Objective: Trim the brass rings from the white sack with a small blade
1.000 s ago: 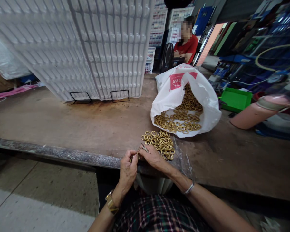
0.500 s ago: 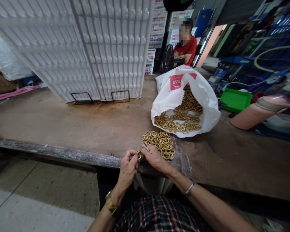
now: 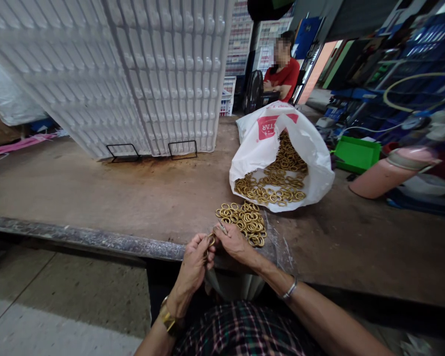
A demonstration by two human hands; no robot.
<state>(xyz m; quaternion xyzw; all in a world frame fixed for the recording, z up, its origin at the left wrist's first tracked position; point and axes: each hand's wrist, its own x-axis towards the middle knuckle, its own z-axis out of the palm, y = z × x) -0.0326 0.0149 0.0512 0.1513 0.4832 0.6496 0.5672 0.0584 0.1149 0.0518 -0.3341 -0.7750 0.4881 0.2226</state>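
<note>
Between the thumb and fingers of my left hand (image 3: 196,257) is a brass-coloured ring (image 3: 211,241), held just over the table's front edge. My right hand (image 3: 235,243) is closed around a small, thin tool (image 3: 223,227) with a pointed metal tip; most of it is hidden, and I cannot tell its kind. The fingertips of both hands nearly meet at the ring. A loose pile of brass rings (image 3: 246,220) lies just beyond my right hand. Behind it, a white sack (image 3: 250,148) on its side opens toward me, with many more rings inside.
White ribbed plastic panels (image 3: 174,74) stand at the back left in black wire stands (image 3: 183,149). Right of the sack are a green tray (image 3: 357,153) and a pink cylinder (image 3: 385,175). A person in a red shirt (image 3: 289,74) sits behind, beside a black fan (image 3: 254,86).
The ring in my left hand has turned and sits slightly higher between the fingers. My hands stay close together. The whole view has shifted a little.
</note>
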